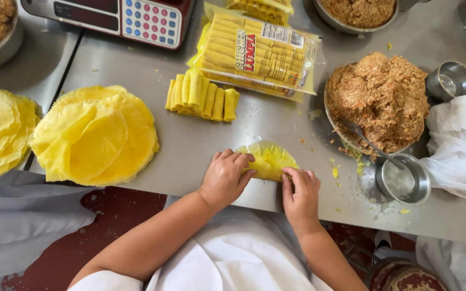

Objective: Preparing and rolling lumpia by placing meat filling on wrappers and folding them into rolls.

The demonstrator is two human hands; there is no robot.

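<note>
From the head camera we look down on a grey metal table (200,145). Near its front edge lies a thin round yellow wrapper (269,157), partly rolled. The rolled part runs left to right, across in front of us, and the free flap points away, toward the far side. Our left hand (225,178) lies flat on the left end of the roll, fingers spread and pressing down. Our right hand (299,191) touches the right end with curled fingertips. Both hands are on it; neither holds any other thing. Both are equally near.

To the left is a stack of round yellow wrappers (95,137). Behind the wrapper lies a small pile of finished yellow rolls (203,97). To the right stands a metal bowl of brown minced filling (378,99), with a fork (370,143) leaning on it.
</note>
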